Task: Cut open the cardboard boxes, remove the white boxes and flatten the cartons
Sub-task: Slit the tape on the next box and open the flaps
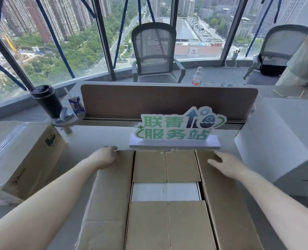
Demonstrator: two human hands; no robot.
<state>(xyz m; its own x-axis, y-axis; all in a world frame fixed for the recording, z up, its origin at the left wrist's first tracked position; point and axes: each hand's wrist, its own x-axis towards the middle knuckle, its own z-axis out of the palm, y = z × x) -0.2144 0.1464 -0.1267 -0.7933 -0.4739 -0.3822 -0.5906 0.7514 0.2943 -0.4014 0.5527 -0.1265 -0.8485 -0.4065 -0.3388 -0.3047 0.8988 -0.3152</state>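
From the head camera, an opened cardboard carton [167, 204] sits on the grey table [95, 138] right in front of the person. Its two long outer flaps are spread out to the left and right, while the two short inner flaps are folded down over the opening, one at the far end and one at the near end. Between those inner flaps a strip of a white box [165, 191] shows inside the carton.

The left hand [105, 157] rests at the far corner of the left outer flap, its fingers bent over the flap's far edge; whether this grip really clasps the cardboard cannot be told. The right hand [225, 166] lies flat on the right outer flap near its far end, fingers straight and spread, holding nothing.

Just beyond the carton stands a green-lettered sign [176, 129] on a pale base, and behind it a brown divider panel [167, 101]. To the left lies a sealed cardboard box [21, 156] with clear tape along its top. To the right stands a large white box [283, 141]. On a small tray clamped at the divider's left end stand a black tumbler [46, 101] and a blue drink carton [76, 103] with a straw. Two mesh office chairs [155, 53] stand before the windows, and a plastic bottle [198, 76] stands past the divider.
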